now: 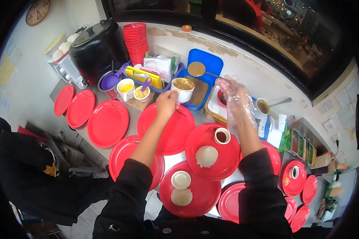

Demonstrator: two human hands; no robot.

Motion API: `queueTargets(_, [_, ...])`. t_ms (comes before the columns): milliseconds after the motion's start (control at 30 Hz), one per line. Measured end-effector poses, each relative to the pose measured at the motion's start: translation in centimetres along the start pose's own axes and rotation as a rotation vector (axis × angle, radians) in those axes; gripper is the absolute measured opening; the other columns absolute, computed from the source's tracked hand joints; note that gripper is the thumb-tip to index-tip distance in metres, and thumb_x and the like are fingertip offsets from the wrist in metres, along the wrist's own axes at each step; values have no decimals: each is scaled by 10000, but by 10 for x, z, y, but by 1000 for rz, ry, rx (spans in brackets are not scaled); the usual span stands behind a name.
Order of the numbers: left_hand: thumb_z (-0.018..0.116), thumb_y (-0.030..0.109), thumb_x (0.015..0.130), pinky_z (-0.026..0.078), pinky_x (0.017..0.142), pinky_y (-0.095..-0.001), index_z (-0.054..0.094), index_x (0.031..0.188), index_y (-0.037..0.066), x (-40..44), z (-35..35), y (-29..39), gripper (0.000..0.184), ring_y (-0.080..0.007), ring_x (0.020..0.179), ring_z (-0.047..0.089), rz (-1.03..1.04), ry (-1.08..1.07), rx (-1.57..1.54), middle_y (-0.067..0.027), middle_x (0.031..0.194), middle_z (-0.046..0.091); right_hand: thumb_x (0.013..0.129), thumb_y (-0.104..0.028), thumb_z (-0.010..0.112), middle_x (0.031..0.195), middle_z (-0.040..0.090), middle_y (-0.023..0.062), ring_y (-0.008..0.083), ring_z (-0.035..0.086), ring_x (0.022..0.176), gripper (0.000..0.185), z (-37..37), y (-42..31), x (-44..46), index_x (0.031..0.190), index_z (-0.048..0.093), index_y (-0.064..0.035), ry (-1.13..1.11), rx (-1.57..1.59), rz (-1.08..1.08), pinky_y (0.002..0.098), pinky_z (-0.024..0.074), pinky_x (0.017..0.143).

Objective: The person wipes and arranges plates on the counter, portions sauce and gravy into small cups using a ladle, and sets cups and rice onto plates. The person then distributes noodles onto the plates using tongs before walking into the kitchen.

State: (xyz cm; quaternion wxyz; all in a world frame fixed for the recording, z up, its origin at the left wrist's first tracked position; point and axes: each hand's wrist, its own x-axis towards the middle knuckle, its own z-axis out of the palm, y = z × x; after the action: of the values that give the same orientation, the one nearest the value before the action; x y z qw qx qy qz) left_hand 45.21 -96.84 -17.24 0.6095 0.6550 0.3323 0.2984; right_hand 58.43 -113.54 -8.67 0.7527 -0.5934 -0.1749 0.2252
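Observation:
My left hand (167,104) is closed on a white cup (183,95) of thick brown sauce, held over the front of a blue tub (199,89). In a clear plastic glove, my right hand (237,97) grips the handle of a ladle (196,69). Brown sauce fills the ladle's bowl, which is raised above the tub, up and left of my right hand. Below my hands, a red plate (199,137) carries a mound of rice (206,156) and a small cup of dark red sauce (222,136). A nearer red plate (203,195) holds rice and a white cup (181,180).
More red plates (107,123) cover the counter on both sides. Behind stand stacked red bowls (135,42), a black cooker (95,44) and a purple basket (159,88). A sauce cup with a spoon (263,106) sits right. A person in black (32,179) is at left.

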Motion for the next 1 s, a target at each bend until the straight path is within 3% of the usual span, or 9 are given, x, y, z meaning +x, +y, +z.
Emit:
queueTargets(133, [499,272,909,423,415,-249,573,733,-5,-1,25,-1,336,-110,451,539,1,-32,-64,-85,580,587,902,-175,534,992,611,150,174,586,957,389,-6,-17,-8,1173,459,93,-61,261,-5,269,456,855])
queueTargets(200, [498,272,910,416,412,-246,569,729,0,0,33,-3,334,-108,453,537,9,-38,-97,-82,583,588,884,-166,554,974,621,213,220,611,945,319,-6,-18,-16,1066,547,96,-161,111,-223,295,477,856])
queueTargets(333, [497,269,912,399,404,-238,565,735,6,-3,39,-3,324,-100,455,532,38,-37,-125,-71,591,588,885,-134,543,947,634,191,210,627,899,251,-1,-20,-34,991,588,90,-129,-61,-308,299,498,813])
queueTargets(400, [496,266,912,398,404,-237,572,747,4,-5,39,-1,319,-99,457,531,29,-28,-126,-69,592,589,885,-93,528,936,643,165,215,633,880,215,-4,-9,-42,1002,591,75,-251,-142,-529,304,503,799])
queueTargets(667, [494,273,924,376,383,-205,561,718,39,-10,23,-3,319,-88,437,513,40,23,-176,-64,579,586,899,-112,517,926,639,175,216,640,846,250,4,8,-25,1045,575,82,-126,125,-339,312,516,782])
queueTargets(800, [497,240,912,401,422,-218,597,840,2,-29,-3,-4,268,-86,470,521,28,63,-155,-62,614,591,893,-215,529,862,651,165,227,649,797,307,-1,67,10,1026,596,54,-21,-63,-290,322,514,744])
queueTargets(900, [498,230,919,388,417,-211,583,826,22,-62,-28,3,243,-81,469,511,7,130,-212,-45,611,580,896,-316,531,763,649,107,164,641,774,368,-9,105,25,975,612,34,-56,-573,-195,268,500,704])
queueTargets(967, [490,240,929,373,412,-206,569,804,36,-91,-53,8,252,-75,472,506,-8,135,-214,-38,607,571,850,-380,559,708,651,113,186,647,744,423,0,90,7,952,635,24,-114,-847,-65,314,495,676])
queueTargets(1000, [490,251,932,368,411,-204,560,788,39,-109,-65,15,266,-73,474,505,-12,155,-196,-38,606,570,805,-360,585,723,650,159,278,642,730,419,5,72,2,954,640,28,-168,-985,-100,393,491,704])
